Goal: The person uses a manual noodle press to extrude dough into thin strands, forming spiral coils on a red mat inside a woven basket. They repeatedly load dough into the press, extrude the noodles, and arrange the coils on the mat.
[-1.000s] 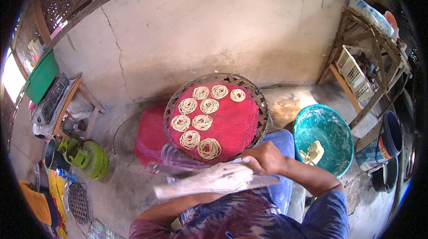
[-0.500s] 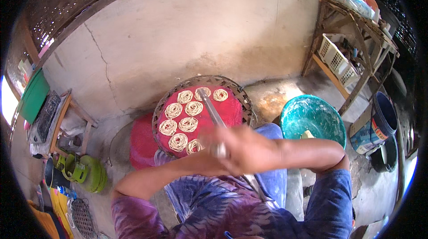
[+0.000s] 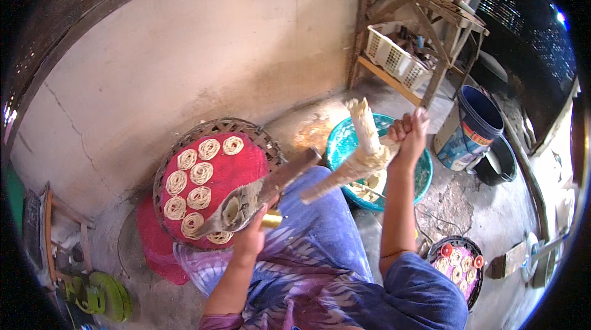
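Note:
My left hand (image 3: 251, 236) is closed around a wooden press body (image 3: 271, 185) with a round hollow in it and a brass cylinder (image 3: 271, 218) beside the fingers. This piece hangs over the near right part of a round woven tray (image 3: 178, 139). Several coiled noodle nests (image 3: 201, 173) lie there on a red cloth (image 3: 246, 164). Raised at the right, my right hand (image 3: 411, 136) grips a wooden plunger (image 3: 348, 173), its cross bar and upright post pale and smeared with dough. Below the plunger stands a teal basin (image 3: 425, 176) with pale dough (image 3: 372, 187) inside.
A smaller dark tray (image 3: 474, 250) with more nests is at the lower right. Buckets (image 3: 468, 130) stand right of the basin. A wooden rack (image 3: 394, 80) holding a white basket (image 3: 394, 53) is against the wall. A green gas cylinder (image 3: 111, 296) sits lower left.
My hands were together over the tray; now they are apart, the left holding the press body and the right lifting the plunger out to the right. The view has turned rightward.

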The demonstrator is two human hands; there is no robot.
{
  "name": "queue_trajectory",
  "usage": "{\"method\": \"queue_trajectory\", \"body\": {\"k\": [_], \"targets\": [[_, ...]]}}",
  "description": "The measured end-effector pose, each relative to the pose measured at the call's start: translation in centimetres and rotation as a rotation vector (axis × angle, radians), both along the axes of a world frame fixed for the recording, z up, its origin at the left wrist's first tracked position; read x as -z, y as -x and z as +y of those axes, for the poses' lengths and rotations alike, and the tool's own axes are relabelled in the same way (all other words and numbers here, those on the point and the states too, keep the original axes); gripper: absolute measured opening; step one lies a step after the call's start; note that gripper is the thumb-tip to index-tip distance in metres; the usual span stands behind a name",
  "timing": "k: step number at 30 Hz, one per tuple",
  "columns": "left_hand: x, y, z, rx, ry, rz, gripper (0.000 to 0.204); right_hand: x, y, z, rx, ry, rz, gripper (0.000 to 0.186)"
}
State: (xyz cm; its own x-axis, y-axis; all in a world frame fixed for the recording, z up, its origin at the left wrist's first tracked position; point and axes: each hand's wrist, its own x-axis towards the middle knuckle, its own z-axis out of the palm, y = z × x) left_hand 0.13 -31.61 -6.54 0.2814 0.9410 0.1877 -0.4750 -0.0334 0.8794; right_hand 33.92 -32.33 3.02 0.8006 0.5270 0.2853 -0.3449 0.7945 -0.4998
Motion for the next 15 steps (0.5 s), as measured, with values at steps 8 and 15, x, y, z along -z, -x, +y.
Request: {"method": "queue_trajectory", "body": {"k": [8,15], "targets": [[-3.9,-8.1,4.5,-0.552,-0.633,0.341,0.033,11.6,1.4,0.4,-0.502,0.569,0.006,0.061],[-7.1,-12.1,5.5,-0.326,-0.884,0.55,0.046,18.3,-5.7,-3.8,-0.443,2.062,-1.779,0.032]]}}
